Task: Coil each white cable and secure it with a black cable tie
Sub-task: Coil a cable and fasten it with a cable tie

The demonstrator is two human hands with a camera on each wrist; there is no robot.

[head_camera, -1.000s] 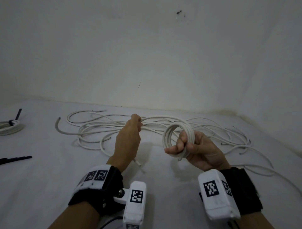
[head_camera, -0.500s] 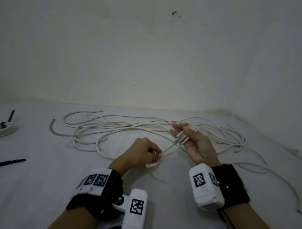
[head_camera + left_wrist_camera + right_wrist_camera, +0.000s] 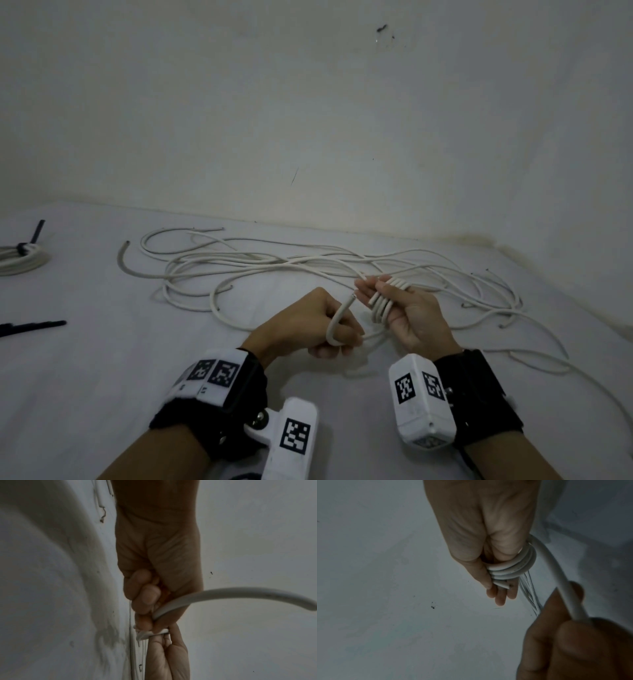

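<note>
The white cable [image 3: 385,301] sits coiled around the right hand [image 3: 407,308], thumb clamping the turns. It looks stiff and springy. The left hand [image 3: 308,329], fingers curled, grips the free end; hold close to the coil.

A pale, off-white wall [image 3: 308,102] fills the view from 9 through 12 to 3 o'clock, dimly lit, with 1 small dark mark [image 3: 382,29] near 12 o'clock. Below, a white surface [image 3: 85,377] meets the wall along a yellowish, stained seam [image 3: 445,236].

Loose cables [image 3: 308,267] sprawl beyond hands — near surface [image 3: 102,377] seemingly bare.
</note>
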